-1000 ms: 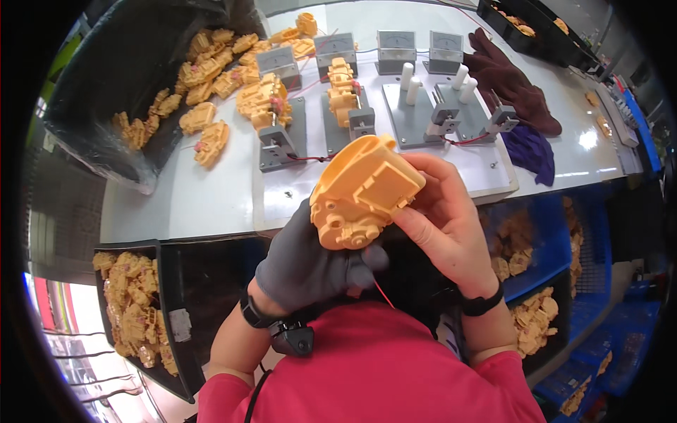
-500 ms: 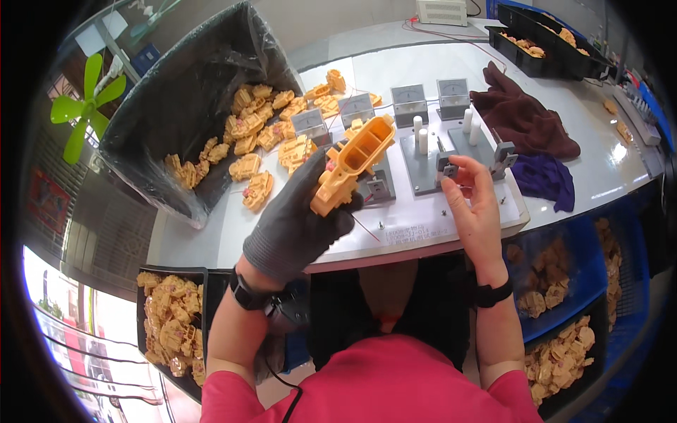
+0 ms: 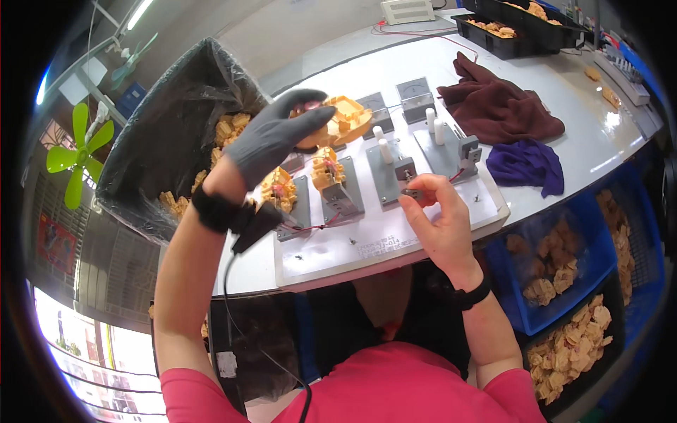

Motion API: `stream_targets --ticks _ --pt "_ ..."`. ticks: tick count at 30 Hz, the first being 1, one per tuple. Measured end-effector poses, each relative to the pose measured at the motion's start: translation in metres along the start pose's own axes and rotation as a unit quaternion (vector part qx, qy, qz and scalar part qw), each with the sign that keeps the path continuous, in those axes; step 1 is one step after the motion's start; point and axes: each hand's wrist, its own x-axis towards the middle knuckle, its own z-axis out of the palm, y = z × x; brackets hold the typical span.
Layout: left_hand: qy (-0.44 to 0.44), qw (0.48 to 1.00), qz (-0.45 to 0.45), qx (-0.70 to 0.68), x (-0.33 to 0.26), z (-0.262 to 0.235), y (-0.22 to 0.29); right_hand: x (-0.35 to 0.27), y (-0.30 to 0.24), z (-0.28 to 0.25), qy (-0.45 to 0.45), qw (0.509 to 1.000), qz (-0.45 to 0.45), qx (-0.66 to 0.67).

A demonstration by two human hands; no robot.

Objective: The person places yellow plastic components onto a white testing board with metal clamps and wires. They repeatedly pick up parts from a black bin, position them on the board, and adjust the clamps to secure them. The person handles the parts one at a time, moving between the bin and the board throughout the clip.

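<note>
My left hand (image 3: 264, 141), in a dark grey glove, grips a yellow plastic housing (image 3: 349, 121) above the back of a white fixture board (image 3: 331, 257). The housing is tilted and overlaps the panel meters behind it. My bare right hand (image 3: 441, 222) pinches the front of a small grey clamp block (image 3: 405, 171) with thumb and forefinger. That block stands on a grey plate (image 3: 383, 189) with two white pegs (image 3: 384, 149) and no housing on it. Two more yellow housings (image 3: 327, 169) sit on the left-hand plates, with thin red wires near them.
A black-lined bin (image 3: 151, 151) with yellow housings stands at the left. Brown cloth (image 3: 493, 106) and purple cloth (image 3: 525, 166) lie right of the board. Black trays (image 3: 493, 44) are at the back right. Blue crates (image 3: 518, 292) of parts stand below the table's right edge.
My left hand has carried the housing up and away from me, tipping it over. My right hand stays at the clamp, slightly lower. The view has shifted, uncovering the housings on the left plates.
</note>
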Motion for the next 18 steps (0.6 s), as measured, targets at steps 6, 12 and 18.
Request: stream_targets --ticks 6,12,18 --pt "0.040 0.921 0.150 0.358 0.065 0.028 -0.003 0.001 -0.005 -0.002 -0.016 1.000 0.003 -0.001" --pt "0.040 0.911 0.143 0.385 0.039 0.065 0.002 0.000 -0.004 -0.003 -0.016 1.000 0.009 0.004" --pt "-0.034 0.896 0.160 0.413 0.017 0.054 0.005 0.000 -0.003 -0.002 -0.015 1.000 -0.005 -0.019"
